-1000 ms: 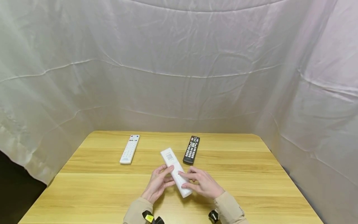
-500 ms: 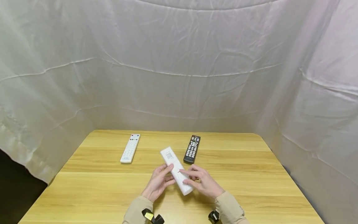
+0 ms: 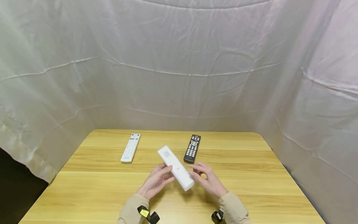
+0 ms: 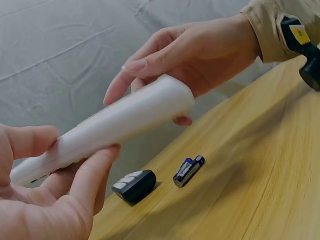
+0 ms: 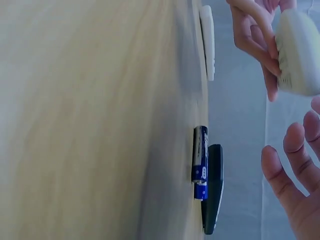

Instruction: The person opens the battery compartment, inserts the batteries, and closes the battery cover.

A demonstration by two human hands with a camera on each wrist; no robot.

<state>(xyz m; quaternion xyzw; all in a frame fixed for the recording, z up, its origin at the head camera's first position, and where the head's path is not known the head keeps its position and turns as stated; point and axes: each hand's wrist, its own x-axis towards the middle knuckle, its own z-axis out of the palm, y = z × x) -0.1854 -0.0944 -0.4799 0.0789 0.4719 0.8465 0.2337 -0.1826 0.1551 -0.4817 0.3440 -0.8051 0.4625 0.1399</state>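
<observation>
My left hand (image 3: 156, 182) grips a white remote control (image 3: 181, 173) around its middle, thumb on top and fingers underneath. The remote is held above the table, back side up, with a printed square code near its far end. Beside its near end is my right hand (image 3: 209, 180), fingers bent loosely and nothing in its grasp. The right wrist view shows these right fingers (image 5: 295, 137) apart from the remote; in the head view, the thumb is close to its edge, and contact is hard to tell. Blue batteries (image 4: 188, 171) lie on the table near a black remote control (image 3: 192, 148).
Another white remote control (image 3: 130, 148) lies buttons up at the back left of the wooden table (image 3: 92, 186). Pale cloth (image 3: 179, 62) hangs around the back and sides. From the head view the batteries are hidden.
My right hand has come off the back of the white remote and shifted slightly right. The held remote has turned a little, its far end swinging left.
</observation>
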